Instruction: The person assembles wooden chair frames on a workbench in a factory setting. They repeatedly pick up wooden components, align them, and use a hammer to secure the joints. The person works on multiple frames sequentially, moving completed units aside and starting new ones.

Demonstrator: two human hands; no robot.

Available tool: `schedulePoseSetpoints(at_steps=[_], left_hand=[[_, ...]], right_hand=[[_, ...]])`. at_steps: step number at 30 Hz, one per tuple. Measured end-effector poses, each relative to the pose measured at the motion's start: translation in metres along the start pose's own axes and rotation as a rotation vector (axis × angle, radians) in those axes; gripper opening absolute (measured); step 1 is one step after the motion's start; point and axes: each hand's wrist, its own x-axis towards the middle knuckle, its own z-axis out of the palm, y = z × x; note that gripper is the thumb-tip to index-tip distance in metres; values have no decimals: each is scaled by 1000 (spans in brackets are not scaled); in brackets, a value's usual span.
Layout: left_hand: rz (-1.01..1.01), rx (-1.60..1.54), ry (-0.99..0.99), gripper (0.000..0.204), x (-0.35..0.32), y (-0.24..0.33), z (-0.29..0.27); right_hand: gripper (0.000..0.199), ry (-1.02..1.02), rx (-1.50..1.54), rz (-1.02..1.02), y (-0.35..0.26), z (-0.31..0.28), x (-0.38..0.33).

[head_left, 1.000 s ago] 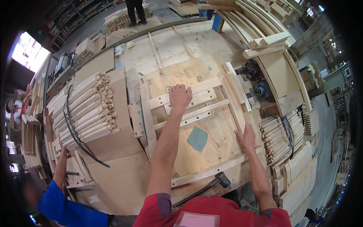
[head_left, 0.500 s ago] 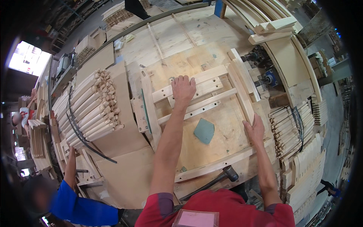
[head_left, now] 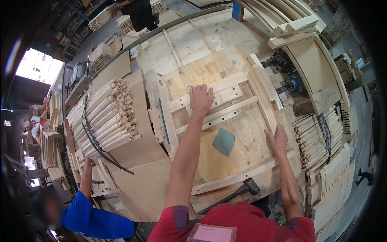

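A pale wooden frame (head_left: 265, 101) with several crosswise rails lies on a plywood-topped workbench (head_left: 250, 145). My left hand (head_left: 201, 99) is closed over the far rail, fingers draped across its top and the wrist above the nearer rails. Rows of dark holes show in these rails. At the near end of the frame's right side piece is my right hand (head_left: 277, 140), thumb on one side and fingers on the other. A grey-green diamond-shaped patch (head_left: 223, 142) lies on the plywood between my arms. Close to my body rests a black-headed mallet (head_left: 250, 186).
Bundled wooden sticks (head_left: 107, 115) lie on cardboard at the left, with a black strap. A co-worker in a blue sleeve (head_left: 94, 218) reaches in at lower left. Clamp hardware (head_left: 291, 84) stands right of the frame, and more bundled pieces (head_left: 316, 135) sit beyond my right arm.
The view has shifted slightly, so the bench appears farther right and lower. Both hands keep their places on the frame. More of a dark-clothed person shows at the far side.
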Motion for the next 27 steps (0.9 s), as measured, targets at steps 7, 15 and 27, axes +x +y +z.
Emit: schedulePoseSetpoints(at_steps=[7, 15, 27], left_hand=[[345, -240, -264, 55, -184, 73, -13], [192, 121, -532, 65, -201, 50, -55], [-397, -194, -296, 30, -137, -39, -124]], right_hand=[[69, 168, -136, -105, 6, -1, -3], [57, 108, 150, -677, -136, 66, 88], [65, -298, -301, -647, -215, 173, 162]])
